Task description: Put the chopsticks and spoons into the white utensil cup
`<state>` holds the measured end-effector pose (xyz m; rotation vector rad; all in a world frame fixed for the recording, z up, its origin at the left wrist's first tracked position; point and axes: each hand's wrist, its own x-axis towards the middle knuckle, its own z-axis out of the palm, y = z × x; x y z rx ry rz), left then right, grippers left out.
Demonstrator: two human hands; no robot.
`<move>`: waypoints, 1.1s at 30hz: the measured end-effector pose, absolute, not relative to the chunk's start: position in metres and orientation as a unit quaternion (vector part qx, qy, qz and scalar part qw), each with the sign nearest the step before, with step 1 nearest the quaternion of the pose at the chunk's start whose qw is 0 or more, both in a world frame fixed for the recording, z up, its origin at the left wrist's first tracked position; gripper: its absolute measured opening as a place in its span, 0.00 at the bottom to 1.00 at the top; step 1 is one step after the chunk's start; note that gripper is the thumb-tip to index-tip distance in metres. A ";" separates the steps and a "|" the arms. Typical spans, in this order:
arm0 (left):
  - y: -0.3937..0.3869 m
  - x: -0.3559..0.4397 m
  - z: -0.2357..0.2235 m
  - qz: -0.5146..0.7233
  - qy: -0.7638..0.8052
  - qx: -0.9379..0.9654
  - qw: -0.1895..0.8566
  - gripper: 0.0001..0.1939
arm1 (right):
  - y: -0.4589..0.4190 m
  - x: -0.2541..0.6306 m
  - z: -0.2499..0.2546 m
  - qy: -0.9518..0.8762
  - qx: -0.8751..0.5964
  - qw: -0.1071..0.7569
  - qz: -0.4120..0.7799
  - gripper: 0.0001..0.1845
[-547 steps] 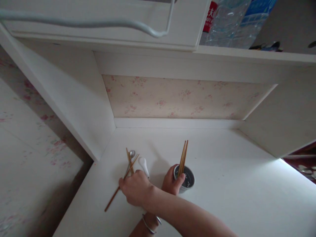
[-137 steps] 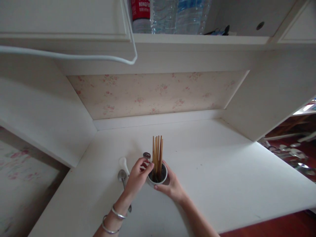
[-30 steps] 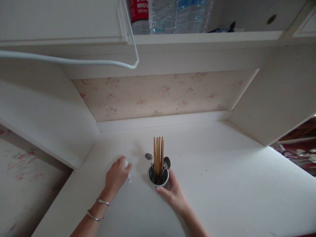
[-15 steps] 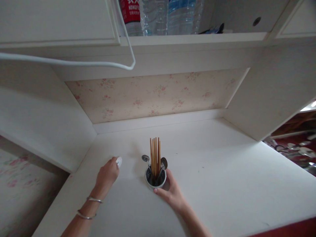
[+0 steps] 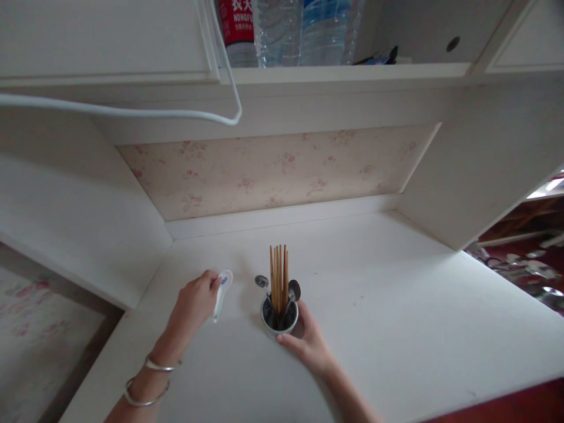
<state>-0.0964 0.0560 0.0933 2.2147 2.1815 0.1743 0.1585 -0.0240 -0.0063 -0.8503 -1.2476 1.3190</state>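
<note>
A white soup spoon (image 5: 224, 286) with a small blue mark in its bowl is pinched in my left hand (image 5: 199, 299), its handle pointing down toward me. To its right a round utensil cup (image 5: 279, 332) stands upright on the white tabletop (image 5: 374, 329). Several wooden chopsticks (image 5: 279, 276) rise from the cup. Two metal spoons lean out of it, one on the left (image 5: 261, 282) and one on the right (image 5: 294, 290). My right hand (image 5: 311, 343) curls round the cup's right side, thumb at the front rim.
Overhead, an open cabinet shelf (image 5: 352, 73) holds several plastic bottles (image 5: 279, 35). A white cable (image 5: 176, 113) hangs before the cabinet at upper left. White side panels (image 5: 480, 158) flank the tabletop, with floral wallpaper (image 5: 273, 170) behind.
My left hand has turned and shifted slightly right, so the white spoon now shows at full length. My right hand stays on the cup. The camera view has shifted slightly.
</note>
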 end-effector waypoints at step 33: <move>-0.003 -0.011 0.051 0.341 0.567 0.689 0.297 0.19 | -0.023 0.157 0.000 -0.513 -0.342 0.554 0.559 0.34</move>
